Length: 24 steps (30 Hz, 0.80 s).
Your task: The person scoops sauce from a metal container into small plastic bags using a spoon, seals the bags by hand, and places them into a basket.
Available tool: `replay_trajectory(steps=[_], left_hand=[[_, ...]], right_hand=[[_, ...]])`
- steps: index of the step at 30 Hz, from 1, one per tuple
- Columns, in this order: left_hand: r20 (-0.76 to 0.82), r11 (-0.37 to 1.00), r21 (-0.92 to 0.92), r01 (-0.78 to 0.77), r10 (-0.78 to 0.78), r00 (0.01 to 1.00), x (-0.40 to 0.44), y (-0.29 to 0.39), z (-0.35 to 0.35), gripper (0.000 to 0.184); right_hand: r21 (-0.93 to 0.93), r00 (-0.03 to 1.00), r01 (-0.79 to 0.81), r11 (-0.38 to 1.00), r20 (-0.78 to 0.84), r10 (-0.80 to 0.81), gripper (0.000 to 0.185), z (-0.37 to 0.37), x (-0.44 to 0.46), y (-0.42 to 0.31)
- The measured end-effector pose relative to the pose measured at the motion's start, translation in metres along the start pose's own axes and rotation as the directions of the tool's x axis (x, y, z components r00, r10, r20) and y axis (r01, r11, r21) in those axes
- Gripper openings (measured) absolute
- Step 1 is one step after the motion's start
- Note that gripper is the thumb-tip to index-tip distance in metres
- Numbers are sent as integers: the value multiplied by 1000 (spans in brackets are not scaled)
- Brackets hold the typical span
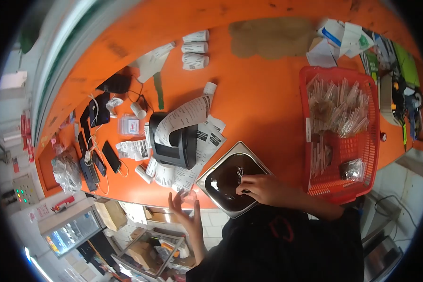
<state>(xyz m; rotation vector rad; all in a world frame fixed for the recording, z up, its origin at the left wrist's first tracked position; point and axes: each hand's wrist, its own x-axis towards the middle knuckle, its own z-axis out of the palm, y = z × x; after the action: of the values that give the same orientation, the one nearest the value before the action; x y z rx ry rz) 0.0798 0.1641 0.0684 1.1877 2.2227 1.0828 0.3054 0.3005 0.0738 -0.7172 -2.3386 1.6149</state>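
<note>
Head: left hand [189, 217] around one clear container [189, 197]; right hand [257, 189], pinched, over one pan [221, 164].

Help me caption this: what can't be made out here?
All in the head view:
Right hand: whatever its fingers may pinch, hidden by the fingers.
Tray: part of its rim, covered by the right hand.
Clear item at the left hand: exact shape, too small.
Paper strip: its print, too small.

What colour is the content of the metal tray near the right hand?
The content is glossy dark brown, nearly black. The head view shows it best.
</note>
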Motion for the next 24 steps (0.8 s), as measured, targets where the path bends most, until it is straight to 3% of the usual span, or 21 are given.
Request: replay_trajectory(steps=[1, 2, 4, 6, 8, 10, 13, 14, 16, 18, 20, 22, 24], left_hand=[[-24, 999, -34, 18, -19, 1000, -1, 5, 0, 77], [-56, 999, -49, 18, -20, 998, -4, 6, 0, 77], [-85, 998, -56, 6, -11, 996, -14, 4, -3, 79], [-125, 995, -100, -18, 5, 992, -25, 2, -9, 80], [-135, 996, -91, -22, 10, 991, -40, 4, -14, 75], [-218, 978, -205, 41, -86, 972, -59, -4, -19, 79], [-314, 955, -296, -28, -70, 947, -83, -7, -31, 84], [-344, 952, -305, -24, -86, 935, -91, -10, -34, 84], [-400, 936, -351, -32, -119, 909, -107, -16, -39, 84], [-441, 922, -386, -44, -142, 886, -119, -16, -42, 84], [-478, 919, -392, -40, -166, 863, -127, -15, -44, 83], [-476, 906, -421, -36, -188, 859, -132, -15, -46, 82], [-457, 863, -505, -30, -238, 857, -133, -12, -48, 82]], right_hand=[[46, 995, 44, 998, -95, -40, 12, 1, 1, 0], [23, 995, 62, 998, -77, -61, 12, -5, 1, -3], [161, 989, 0, 987, -147, 24, 12, -22, 2, -14], [57, 982, 94, 994, -168, -83, 10, -35, 2, -22], [124, 977, 76, 989, -208, -49, 10, -36, 0, -20], [41, 984, 53, 998, -170, -46, 12, -32, -4, -20], [220, 950, 63, 973, -313, 9, 11, -11, -13, 3], [205, 958, 73, 976, -285, -12, 11, -7, -16, 10], [316, 943, 35, 948, -324, 73, 16, 1, -23, 18], [305, 955, 3, 952, -284, 88, 18, 9, -28, 20], [470, 966, -22, 883, -216, 140, 18, 23, -32, 14], [461, 960, -34, 887, -233, 158, 18, 26, -37, 9], [595, 903, -83, 800, -294, 312, 19, 19, -41, 10]])
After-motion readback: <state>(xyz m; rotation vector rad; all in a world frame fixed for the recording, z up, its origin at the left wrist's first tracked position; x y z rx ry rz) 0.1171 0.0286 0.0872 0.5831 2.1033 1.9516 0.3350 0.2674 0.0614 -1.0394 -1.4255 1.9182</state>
